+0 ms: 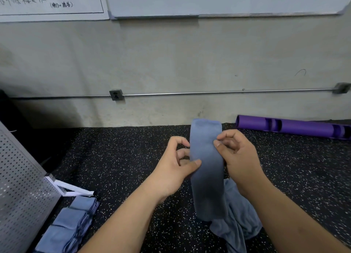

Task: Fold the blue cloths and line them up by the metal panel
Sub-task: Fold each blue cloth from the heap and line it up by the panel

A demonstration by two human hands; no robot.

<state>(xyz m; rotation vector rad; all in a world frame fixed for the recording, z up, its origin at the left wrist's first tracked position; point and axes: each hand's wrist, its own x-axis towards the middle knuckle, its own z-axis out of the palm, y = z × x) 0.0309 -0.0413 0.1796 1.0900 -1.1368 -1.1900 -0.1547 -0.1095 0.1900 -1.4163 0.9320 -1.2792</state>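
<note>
A blue cloth (206,169), folded into a long narrow strip, is held upright above the speckled floor. My left hand (175,165) pinches its left edge between thumb and fingers. My right hand (237,156) pinches the right edge at about the same height. Below and behind the strip lies a loose heap of unfolded blue cloths (237,216). A row of folded blue cloths (72,222) lies at the lower left, right beside the perforated metal panel (20,178).
A purple tube (296,128) lies against the wall at the right. A white bracket (70,188) sits at the foot of the panel. The black speckled floor (117,157) stretches between the panel and my hands, with a grey wall behind.
</note>
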